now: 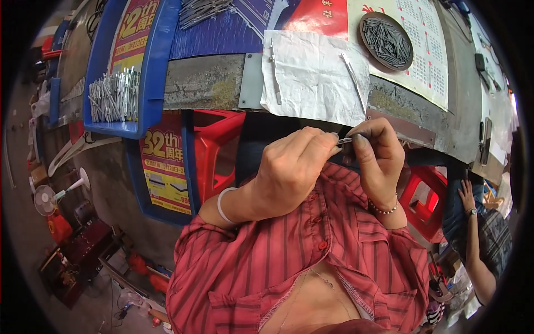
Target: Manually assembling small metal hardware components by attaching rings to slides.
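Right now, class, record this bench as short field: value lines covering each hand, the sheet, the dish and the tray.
Left hand: pinching a small metal piece
Right hand: thumb and a finger at its other end
White sheet: crumpled, at the bench edge, two slim metal strips lying apart on it
Round dish: right of the sheet, holding many dark rods
Blue tray: left of the sheet, holding slender silvery pieces

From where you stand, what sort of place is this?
Probably a small workshop: a blue tray holds many slim metal pieces, a round dish is full of small grey parts, and the workbench is worn and stained.
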The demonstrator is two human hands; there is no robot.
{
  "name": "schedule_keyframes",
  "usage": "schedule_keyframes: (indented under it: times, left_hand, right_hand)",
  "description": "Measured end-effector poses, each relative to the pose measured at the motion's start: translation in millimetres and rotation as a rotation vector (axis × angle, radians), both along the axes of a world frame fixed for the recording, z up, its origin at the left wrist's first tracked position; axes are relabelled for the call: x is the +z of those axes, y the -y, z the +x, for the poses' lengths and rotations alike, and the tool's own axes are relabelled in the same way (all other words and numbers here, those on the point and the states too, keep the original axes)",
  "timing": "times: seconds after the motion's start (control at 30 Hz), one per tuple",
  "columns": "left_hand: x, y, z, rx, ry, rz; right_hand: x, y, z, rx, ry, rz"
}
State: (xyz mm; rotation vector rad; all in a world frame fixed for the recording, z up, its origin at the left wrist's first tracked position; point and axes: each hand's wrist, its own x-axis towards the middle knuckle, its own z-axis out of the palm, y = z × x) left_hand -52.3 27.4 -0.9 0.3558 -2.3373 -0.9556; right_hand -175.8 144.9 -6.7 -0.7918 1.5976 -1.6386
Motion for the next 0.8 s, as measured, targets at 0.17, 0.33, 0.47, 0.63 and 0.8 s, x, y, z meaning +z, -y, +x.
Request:
schedule_keyframes:
  times: [0.17, 0.33, 0.47, 0.63, 0.8]
  left_hand:
    - [-3, -2, -2, -0.004, 0.031, -0.072]
    - [1, 0, -9, -0.014, 0.064, -0.110]
    - [4, 3, -19, -0.033, 0.111, -0.124]
    - [13, 12, -37, -0.080, 0.163, -0.137]
    - [26, 61, -102, -0.128, -0.009, -0.121]
  right_hand:
    - [-4, -2, -1, -0.008, 0.079, 0.004]
    - [-5, 0, -8, -0.003, 0.187, 0.019]
    - [-10, 3, -18, -0.006, 0.231, -0.001]
    - [-12, 3, -32, -0.026, 0.290, -0.039]
    - [-16, -11, -60, -0.326, 0.106, -0.068]
